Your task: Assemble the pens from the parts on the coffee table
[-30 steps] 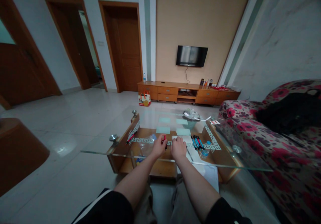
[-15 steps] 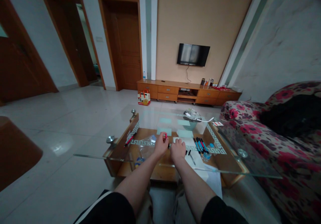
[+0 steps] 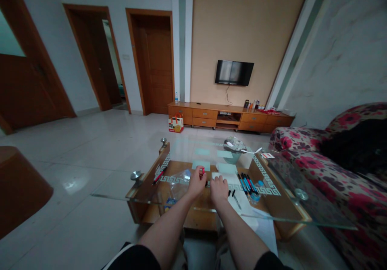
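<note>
My left hand (image 3: pixel 197 183) is closed above the glass table, its fingers around a red pen (image 3: pixel 203 169); only a short red end shows. Close beside it on the right, my right hand (image 3: pixel 219 189) has its fingers curled down. Whatever it grips is hidden; a small dark bit shows between the hands. A row of blue, red and black pens (image 3: pixel 247 183) lies to the right. Two short black caps (image 3: pixel 231 193) and a slim grey pen (image 3: pixel 237 202) rest near my right hand on white paper (image 3: pixel 246 208). Another red and black pen (image 3: pixel 159 175) lies at the left.
A crumpled clear plastic bag (image 3: pixel 179 183) and a blue packet (image 3: pixel 170 204) are left of my hands. A basket (image 3: pixel 232 156) stands at the table's far side, near a red and white card (image 3: pixel 267 155). The glass tabletop (image 3: pixel 329 222) has overhanging edges. A flowered sofa (image 3: pixel 341 181) is at right.
The view has tipped up slightly, so everything sits lower in the picture. Both hands stay close together, the left still around the red pen.
</note>
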The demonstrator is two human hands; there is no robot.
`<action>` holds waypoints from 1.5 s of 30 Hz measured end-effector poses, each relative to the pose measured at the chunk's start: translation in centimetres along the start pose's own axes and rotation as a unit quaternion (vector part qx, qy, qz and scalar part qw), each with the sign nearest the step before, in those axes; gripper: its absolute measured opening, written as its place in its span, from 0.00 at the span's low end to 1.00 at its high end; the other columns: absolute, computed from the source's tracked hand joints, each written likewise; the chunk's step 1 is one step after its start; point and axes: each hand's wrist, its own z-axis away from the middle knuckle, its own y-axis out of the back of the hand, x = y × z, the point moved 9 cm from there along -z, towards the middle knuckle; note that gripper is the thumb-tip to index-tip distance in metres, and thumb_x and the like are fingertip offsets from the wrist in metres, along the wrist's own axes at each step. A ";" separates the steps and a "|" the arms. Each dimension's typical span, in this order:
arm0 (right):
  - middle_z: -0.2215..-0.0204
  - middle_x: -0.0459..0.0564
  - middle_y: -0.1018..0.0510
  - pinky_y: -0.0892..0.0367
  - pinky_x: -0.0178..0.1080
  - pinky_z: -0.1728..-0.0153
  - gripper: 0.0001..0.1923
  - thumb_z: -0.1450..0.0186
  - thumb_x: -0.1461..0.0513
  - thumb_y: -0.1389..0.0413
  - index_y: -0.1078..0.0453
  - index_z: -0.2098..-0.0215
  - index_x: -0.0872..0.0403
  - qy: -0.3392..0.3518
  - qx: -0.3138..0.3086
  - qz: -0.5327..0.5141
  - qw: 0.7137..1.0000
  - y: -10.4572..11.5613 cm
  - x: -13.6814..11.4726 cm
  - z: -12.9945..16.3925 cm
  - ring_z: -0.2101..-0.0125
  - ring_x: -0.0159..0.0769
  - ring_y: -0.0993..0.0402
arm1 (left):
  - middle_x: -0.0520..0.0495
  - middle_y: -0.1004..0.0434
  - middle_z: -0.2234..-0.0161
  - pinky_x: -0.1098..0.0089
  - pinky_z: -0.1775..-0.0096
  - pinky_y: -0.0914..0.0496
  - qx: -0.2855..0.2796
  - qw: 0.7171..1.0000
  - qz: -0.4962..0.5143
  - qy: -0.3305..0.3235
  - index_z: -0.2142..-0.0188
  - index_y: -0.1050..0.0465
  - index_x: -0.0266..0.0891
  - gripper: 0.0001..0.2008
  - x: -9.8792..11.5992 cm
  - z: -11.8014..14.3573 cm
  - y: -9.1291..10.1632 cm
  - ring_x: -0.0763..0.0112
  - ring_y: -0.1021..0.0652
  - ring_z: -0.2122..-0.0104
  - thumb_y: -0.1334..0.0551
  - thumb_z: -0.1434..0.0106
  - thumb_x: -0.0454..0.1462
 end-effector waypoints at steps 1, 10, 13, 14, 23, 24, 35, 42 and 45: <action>0.58 0.62 0.21 0.46 0.44 0.54 0.16 0.32 0.70 0.52 0.22 0.57 0.57 0.000 0.003 -0.002 1.000 0.0 0.0 0.0 0.51 0.48 0.33 | 0.53 0.25 0.69 0.72 0.65 0.33 0.000 1.000 0.000 0.001 0.51 0.34 0.42 0.12 -0.1 0.0 0.0 0.72 0.24 0.70 0.42 0.35 0.37; 0.54 0.60 0.25 0.40 0.41 0.55 0.17 0.34 0.73 0.52 0.27 0.53 0.57 0.001 0.026 -0.056 0.998 0.7 -0.1 0.0 0.55 0.43 0.28 | 0.52 0.26 0.69 0.73 0.66 0.32 -0.020 1.000 0.001 -0.006 0.49 0.34 0.41 0.15 -0.7 -0.3 0.4 0.72 0.24 0.71 0.40 0.35 0.38; 0.52 0.57 0.27 0.37 0.38 0.56 0.18 0.35 0.73 0.52 0.29 0.53 0.55 0.006 0.058 -0.128 0.990 1.7 0.1 0.0 0.56 0.40 0.28 | 0.51 0.26 0.69 0.73 0.67 0.32 -0.031 0.999 -0.011 -0.015 0.51 0.32 0.40 0.14 -0.2 -0.3 0.6 0.72 0.24 0.71 0.40 0.36 0.37; 0.53 0.56 0.27 0.36 0.37 0.54 0.18 0.36 0.73 0.52 0.29 0.52 0.54 0.013 0.074 -0.157 0.985 2.1 0.1 0.0 0.55 0.40 0.28 | 0.51 0.26 0.69 0.73 0.67 0.33 -0.034 0.999 -0.018 -0.020 0.52 0.31 0.40 0.13 0.0 -0.3 0.6 0.72 0.24 0.71 0.40 0.36 0.36; 0.55 0.56 0.29 0.33 0.41 0.49 0.18 0.34 0.71 0.55 0.31 0.50 0.54 0.061 0.180 -0.334 0.923 3.4 1.2 0.1 0.55 0.42 0.29 | 0.51 0.24 0.68 0.72 0.65 0.33 -0.111 0.991 -0.044 -0.057 0.54 0.28 0.40 0.12 1.5 0.5 -0.6 0.70 0.24 0.68 0.39 0.38 0.34; 0.55 0.56 0.29 0.33 0.42 0.49 0.17 0.33 0.70 0.55 0.31 0.51 0.54 0.065 0.181 -0.345 0.919 3.4 1.2 0.1 0.55 0.42 0.29 | 0.50 0.24 0.68 0.72 0.65 0.33 -0.119 0.990 -0.043 -0.060 0.54 0.28 0.40 0.12 1.6 0.6 -0.8 0.70 0.24 0.68 0.39 0.38 0.34; 0.57 0.54 0.29 0.32 0.41 0.49 0.20 0.36 0.72 0.55 0.30 0.50 0.53 0.107 0.162 -0.396 0.897 3.4 0.3 0.1 0.55 0.40 0.29 | 0.47 0.22 0.66 0.67 0.65 0.30 -0.127 0.989 -0.029 -0.072 0.55 0.27 0.43 0.11 1.4 0.7 -1.1 0.64 0.23 0.67 0.41 0.37 0.34; 0.57 0.53 0.30 0.32 0.40 0.50 0.22 0.37 0.73 0.55 0.31 0.49 0.52 0.114 0.167 -0.407 0.891 3.3 0.2 0.2 0.55 0.39 0.29 | 0.46 0.22 0.65 0.65 0.63 0.28 -0.134 0.988 -0.035 -0.075 0.55 0.26 0.46 0.12 2.1 0.8 -0.8 0.62 0.22 0.65 0.41 0.37 0.36; 0.56 0.53 0.30 0.31 0.40 0.51 0.23 0.38 0.73 0.55 0.31 0.49 0.53 0.118 0.174 -0.402 0.891 3.2 0.2 0.1 0.55 0.39 0.29 | 0.46 0.22 0.65 0.65 0.62 0.28 -0.144 0.987 -0.046 -0.059 0.56 0.25 0.45 0.12 2.3 0.9 -0.8 0.62 0.22 0.65 0.40 0.39 0.36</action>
